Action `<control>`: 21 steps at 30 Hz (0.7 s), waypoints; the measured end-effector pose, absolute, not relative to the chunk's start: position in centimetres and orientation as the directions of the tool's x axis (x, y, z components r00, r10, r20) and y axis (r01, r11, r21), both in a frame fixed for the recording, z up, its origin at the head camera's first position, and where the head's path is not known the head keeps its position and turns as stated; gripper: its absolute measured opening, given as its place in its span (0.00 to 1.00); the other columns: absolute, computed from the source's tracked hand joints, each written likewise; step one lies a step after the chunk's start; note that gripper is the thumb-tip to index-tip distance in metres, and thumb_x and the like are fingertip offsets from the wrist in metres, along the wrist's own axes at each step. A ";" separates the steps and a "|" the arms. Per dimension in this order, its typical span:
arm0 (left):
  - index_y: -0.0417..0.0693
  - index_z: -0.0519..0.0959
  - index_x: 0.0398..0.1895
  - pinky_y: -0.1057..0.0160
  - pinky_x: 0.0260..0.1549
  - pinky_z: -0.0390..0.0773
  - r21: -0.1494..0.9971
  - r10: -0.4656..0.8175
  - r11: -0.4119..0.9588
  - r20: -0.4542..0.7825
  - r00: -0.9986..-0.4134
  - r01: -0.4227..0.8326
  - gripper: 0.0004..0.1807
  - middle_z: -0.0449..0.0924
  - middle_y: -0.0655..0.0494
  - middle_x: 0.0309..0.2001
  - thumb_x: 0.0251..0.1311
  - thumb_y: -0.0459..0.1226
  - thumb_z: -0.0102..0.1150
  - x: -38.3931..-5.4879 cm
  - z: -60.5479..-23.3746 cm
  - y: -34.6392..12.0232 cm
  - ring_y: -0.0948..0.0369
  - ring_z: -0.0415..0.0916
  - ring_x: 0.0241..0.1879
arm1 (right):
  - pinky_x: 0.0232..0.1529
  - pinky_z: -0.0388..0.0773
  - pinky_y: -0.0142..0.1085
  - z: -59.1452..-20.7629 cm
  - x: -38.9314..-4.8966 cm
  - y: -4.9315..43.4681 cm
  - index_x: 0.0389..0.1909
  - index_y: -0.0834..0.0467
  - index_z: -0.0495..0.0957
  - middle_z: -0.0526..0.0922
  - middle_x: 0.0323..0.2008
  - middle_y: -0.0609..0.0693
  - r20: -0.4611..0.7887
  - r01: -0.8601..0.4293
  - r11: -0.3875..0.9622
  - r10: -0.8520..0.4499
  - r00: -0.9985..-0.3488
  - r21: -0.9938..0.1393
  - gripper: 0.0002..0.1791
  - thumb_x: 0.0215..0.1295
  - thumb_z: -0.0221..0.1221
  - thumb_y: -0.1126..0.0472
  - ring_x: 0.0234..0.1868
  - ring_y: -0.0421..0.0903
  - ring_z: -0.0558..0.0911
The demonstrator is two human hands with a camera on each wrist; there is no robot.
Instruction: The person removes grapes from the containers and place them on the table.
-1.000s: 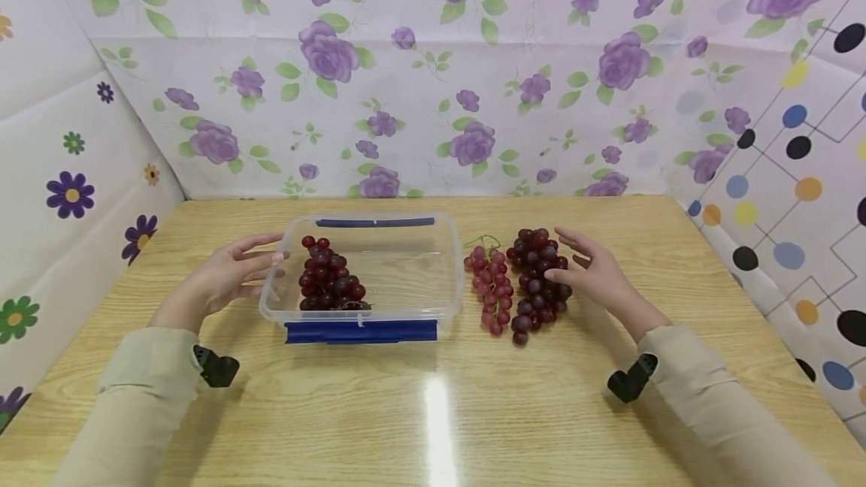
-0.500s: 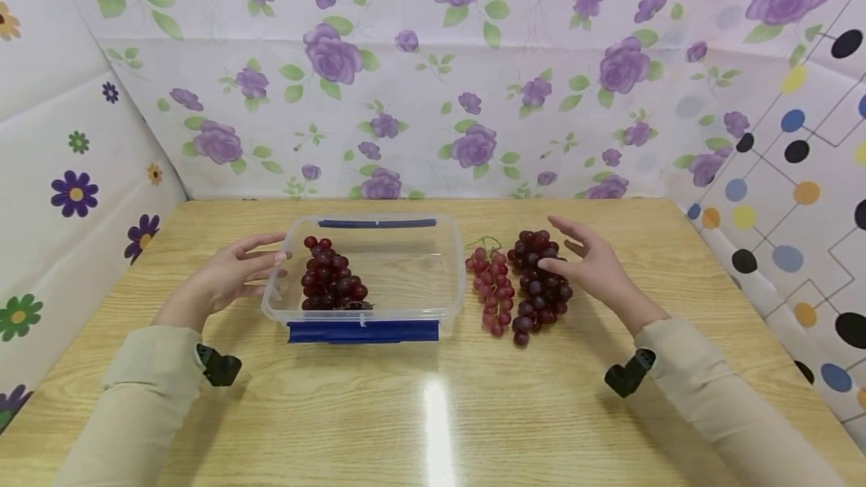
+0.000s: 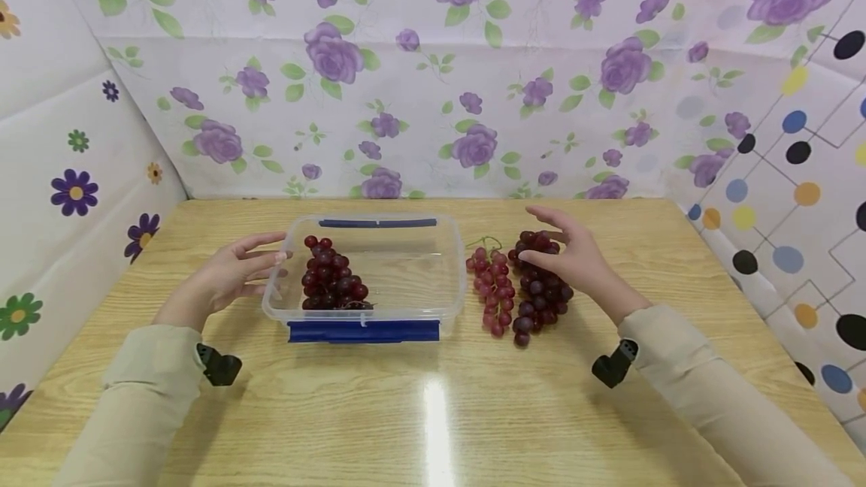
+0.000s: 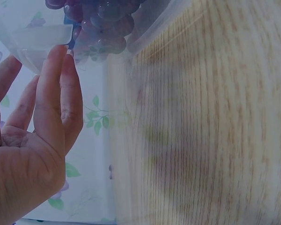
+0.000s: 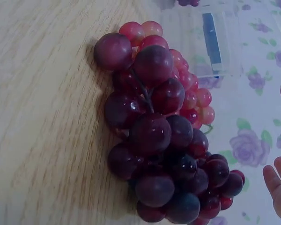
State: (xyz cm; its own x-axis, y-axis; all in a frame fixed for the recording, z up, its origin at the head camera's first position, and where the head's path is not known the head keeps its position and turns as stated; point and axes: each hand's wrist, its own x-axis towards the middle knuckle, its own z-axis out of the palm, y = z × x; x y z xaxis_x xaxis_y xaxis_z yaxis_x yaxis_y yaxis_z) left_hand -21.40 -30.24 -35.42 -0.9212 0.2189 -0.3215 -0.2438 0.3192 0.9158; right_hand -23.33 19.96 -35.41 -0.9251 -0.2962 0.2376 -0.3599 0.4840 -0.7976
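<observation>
Now the right hand (image 3: pixel 571 254), spread and holding nothing, had come nearer to the box (image 3: pixel 406 314), above the dark grapes (image 3: pixel 541 291); these, right of the box beyond the pink grapes (image 3: pixel 494 288), seemed within reach. The left hand (image 3: pixel 226 276), loosely extended, touched the box's left wall; red grapes (image 3: pixel 331 280) lay inside. Before the box, the counter (image 3: pixel 338 412) gave more room than behind.

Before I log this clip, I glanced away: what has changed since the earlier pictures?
In the head view, the right hand has moved left and slightly farther away, across the unmoved dark grapes; nothing was visibly gripped or let go. The left hand, box, pink grapes and boxed grapes stayed put.
</observation>
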 end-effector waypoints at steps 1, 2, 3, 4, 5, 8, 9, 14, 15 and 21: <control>0.51 0.49 0.75 0.62 0.44 0.80 0.916 0.220 0.318 -0.321 -0.921 -0.243 0.40 0.68 0.56 0.64 0.65 0.51 0.54 -21.4 -35.4 -30.3 0.72 0.78 0.46 | 0.63 0.64 0.57 -35.4 -23.3 19.8 0.68 0.55 0.64 0.62 0.69 0.56 0.248 -0.372 0.482 -0.302 -0.921 -0.793 0.36 0.59 0.65 0.63 0.69 0.59 0.61; 0.51 0.49 0.75 0.62 0.44 0.80 0.917 0.221 0.318 -0.320 -0.921 -0.242 0.40 0.68 0.56 0.64 0.65 0.51 0.54 -21.4 -35.5 -30.3 0.72 0.77 0.46 | 0.62 0.64 0.57 -35.4 -23.3 19.6 0.68 0.56 0.64 0.62 0.69 0.57 0.258 -0.383 0.481 -0.306 -0.916 -0.789 0.36 0.59 0.65 0.64 0.68 0.59 0.62; 0.51 0.49 0.75 0.62 0.44 0.80 0.917 0.222 0.318 -0.319 -0.921 -0.241 0.40 0.67 0.55 0.64 0.66 0.50 0.54 -21.4 -35.5 -30.3 0.72 0.77 0.46 | 0.62 0.64 0.57 -35.5 -23.3 19.4 0.68 0.57 0.64 0.63 0.69 0.57 0.268 -0.393 0.476 -0.309 -0.912 -0.787 0.36 0.58 0.65 0.65 0.68 0.59 0.62; 0.51 0.49 0.75 0.62 0.45 0.80 0.918 0.224 0.316 -0.318 -0.921 -0.239 0.40 0.66 0.53 0.66 0.66 0.50 0.54 -21.4 -35.5 -30.4 0.72 0.77 0.46 | 0.62 0.65 0.57 -35.5 -23.4 19.2 0.67 0.57 0.65 0.63 0.69 0.57 0.281 -0.403 0.472 -0.310 -0.908 -0.784 0.36 0.58 0.66 0.66 0.68 0.59 0.63; 0.51 0.48 0.76 0.62 0.45 0.80 0.919 0.226 0.315 -0.316 -0.921 -0.238 0.40 0.64 0.50 0.67 0.66 0.50 0.53 -21.4 -35.6 -30.4 0.72 0.77 0.46 | 0.62 0.65 0.57 -35.5 -23.4 19.0 0.67 0.58 0.65 0.63 0.68 0.58 0.291 -0.412 0.466 -0.310 -0.905 -0.783 0.36 0.57 0.66 0.66 0.67 0.59 0.63; 0.51 0.48 0.76 0.63 0.45 0.80 0.920 0.231 0.314 -0.314 -0.921 -0.235 0.40 0.56 0.42 0.71 0.66 0.50 0.53 -21.3 -35.6 -30.5 0.72 0.76 0.47 | 0.61 0.66 0.56 -35.4 -23.6 18.4 0.66 0.59 0.66 0.64 0.68 0.58 0.324 -0.439 0.455 -0.311 -0.893 -0.775 0.36 0.56 0.66 0.67 0.66 0.59 0.64; 0.51 0.47 0.76 0.63 0.45 0.79 0.920 0.232 0.313 -0.314 -0.921 -0.235 0.40 0.53 0.40 0.72 0.66 0.50 0.52 -21.3 -35.6 -30.5 0.71 0.76 0.48 | 0.61 0.66 0.56 -35.4 -23.6 18.2 0.66 0.59 0.66 0.65 0.68 0.58 0.334 -0.449 0.450 -0.314 -0.889 -0.772 0.36 0.56 0.66 0.68 0.66 0.59 0.65; 0.51 0.46 0.76 0.63 0.46 0.79 0.920 0.233 0.314 -0.316 -0.920 -0.236 0.40 0.50 0.37 0.73 0.67 0.51 0.52 -21.3 -35.5 -30.4 0.64 0.74 0.55 | 0.62 0.65 0.56 -35.3 -24.0 17.0 0.66 0.60 0.66 0.65 0.67 0.58 0.361 -0.489 0.413 -0.351 -0.864 -0.768 0.36 0.55 0.67 0.69 0.66 0.58 0.65; 0.51 0.46 0.76 0.63 0.46 0.79 0.920 0.233 0.315 -0.315 -0.920 -0.235 0.40 0.50 0.37 0.73 0.67 0.51 0.52 -21.3 -35.4 -30.4 0.63 0.74 0.55 | 0.62 0.65 0.55 -35.2 -24.0 16.7 0.67 0.60 0.65 0.65 0.67 0.58 0.362 -0.494 0.405 -0.361 -0.859 -0.769 0.37 0.55 0.67 0.69 0.66 0.58 0.65; 0.52 0.48 0.76 0.62 0.46 0.79 0.919 0.219 0.305 -0.323 -0.921 -0.250 0.41 0.51 0.38 0.72 0.66 0.51 0.53 -21.3 -35.4 -30.2 0.67 0.75 0.52 | 0.54 0.73 0.52 -35.0 -24.2 15.3 0.68 0.56 0.64 0.64 0.68 0.56 0.341 -0.500 0.398 -0.405 -0.848 -0.769 0.36 0.58 0.66 0.66 0.67 0.55 0.65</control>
